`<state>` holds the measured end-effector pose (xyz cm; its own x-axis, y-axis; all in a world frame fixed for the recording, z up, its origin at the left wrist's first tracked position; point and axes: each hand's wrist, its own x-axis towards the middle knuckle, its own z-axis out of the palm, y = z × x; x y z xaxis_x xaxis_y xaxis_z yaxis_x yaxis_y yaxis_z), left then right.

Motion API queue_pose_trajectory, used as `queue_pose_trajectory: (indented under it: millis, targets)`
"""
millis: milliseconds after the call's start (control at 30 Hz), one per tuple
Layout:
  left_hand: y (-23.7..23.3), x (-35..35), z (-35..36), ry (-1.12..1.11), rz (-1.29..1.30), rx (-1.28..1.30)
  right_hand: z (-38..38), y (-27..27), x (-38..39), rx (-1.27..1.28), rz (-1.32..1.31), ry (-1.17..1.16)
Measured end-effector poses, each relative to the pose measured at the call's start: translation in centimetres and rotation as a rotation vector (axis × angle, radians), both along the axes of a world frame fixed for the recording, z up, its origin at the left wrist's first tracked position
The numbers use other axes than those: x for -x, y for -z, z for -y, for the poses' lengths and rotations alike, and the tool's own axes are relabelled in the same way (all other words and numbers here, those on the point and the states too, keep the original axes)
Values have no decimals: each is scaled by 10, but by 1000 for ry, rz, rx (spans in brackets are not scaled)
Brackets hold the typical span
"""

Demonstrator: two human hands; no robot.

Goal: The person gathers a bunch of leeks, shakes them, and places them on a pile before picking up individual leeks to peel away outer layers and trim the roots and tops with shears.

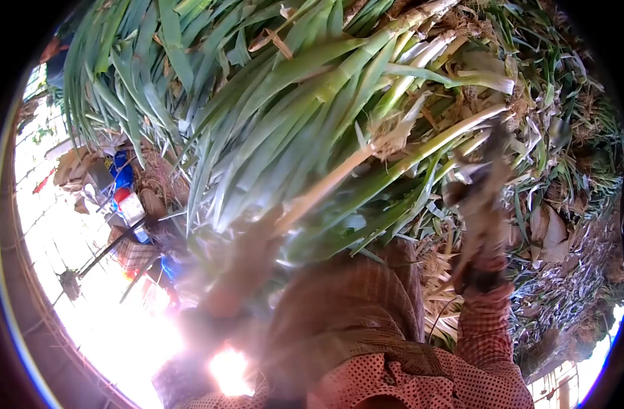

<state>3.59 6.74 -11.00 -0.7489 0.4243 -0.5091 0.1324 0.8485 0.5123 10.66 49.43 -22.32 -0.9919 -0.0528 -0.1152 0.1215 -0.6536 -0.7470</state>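
Outdoors amid heaped leek trimmings (pixel 571 225), seemingly mid-lift of a big bundle of long green, pale-stalked leeks (pixel 312 102) held up in front: blurred left hand (pixel 247 262) closed round one stalk, muddy gloved right hand (pixel 481 204) at the root ends, grip untellable; next likely needing firmer two-handed support.

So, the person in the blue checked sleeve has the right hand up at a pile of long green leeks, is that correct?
Not quite. The sleeve is red and white checked, not blue, as the head view shows. The rest stands: the right hand is up at the pile of long green leeks.
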Motion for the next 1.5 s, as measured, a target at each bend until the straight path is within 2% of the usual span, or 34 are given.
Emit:
queue_pose_trajectory:
  millis: [33,67,100,133,167,233,300,367,400,467,500,567,600,633,700,733,800,833,933,1033,1067,1100,1133,1200,1233,1267,1333,1400,1500]
  targets:
    - [4,-3,-6,-37,6,-123,26,-5,-3,-113,-45,-88]
    - [8,-7,-12,-76,11,-246,55,-17,3,-114,-93,-105]
    - [-6,0,-32,-176,194,-313,85,-30,10,-113,-141,-121]
    - [-3,-1,-43,-111,99,-400,114,-42,16,-112,-188,-137]
    - [1,-1,-53,-47,4,-483,127,-49,13,-35,-118,-234]
    - [-15,-5,-64,-216,208,-535,149,-55,12,4,-2,-467]
    - [-4,-12,-52,8,-32,-415,154,-60,11,-78,41,-591]
    - [-6,-15,-38,-184,116,-273,152,-65,12,-278,11,-603]
    - [-8,-16,-32,-282,186,-202,146,-64,16,-239,55,-444]
    - [-19,-11,-20,-276,304,-46,124,-55,20,-151,134,-130]
    - [-22,-14,-19,-319,304,-51,112,-51,17,-101,182,26]
    - [-27,-24,-20,-407,318,-60,86,-31,17,-202,96,113]
    - [-25,-28,-19,-282,246,-88,77,-29,25,-244,57,142]
    - [-24,-31,-18,-158,170,-115,73,-30,35,-295,25,77]
    - [-28,-38,-22,-123,183,-42,73,-32,63,-381,-16,-169]
    - [-30,-41,-20,-145,182,-55,73,-25,70,-367,-29,-295]
    - [-33,-46,-17,-189,178,-85,84,-23,64,-175,127,-479]
    - [-38,-45,-19,-259,197,-150,97,-23,65,-70,52,-418]
    - [-30,-56,17,-223,279,-127,103,-12,54,282,39,-260]
    - [-13,-112,84,-241,152,-26,44,-6,43,387,191,-12]
    - [-20,-126,106,-251,99,19,13,-2,38,318,248,73]
    - [-38,-139,128,-299,234,328,-19,3,32,221,304,146]
    - [-45,-164,160,-281,67,287,-51,9,25,104,364,194]
    - [-77,-194,192,-205,12,474,-99,24,11,-137,489,232]
    - [-79,-221,232,-219,-12,484,-115,31,2,-245,546,226]
    - [-89,-247,266,-255,12,657,-125,36,-8,-332,596,214]
    - [-108,-255,266,-890,176,1042,-130,42,-29,-430,673,177]
    - [-91,-291,321,-765,323,1349,-113,42,-49,-415,730,97]
    - [-19,-292,339,-480,35,1101,-62,9,-80,-198,830,-6]
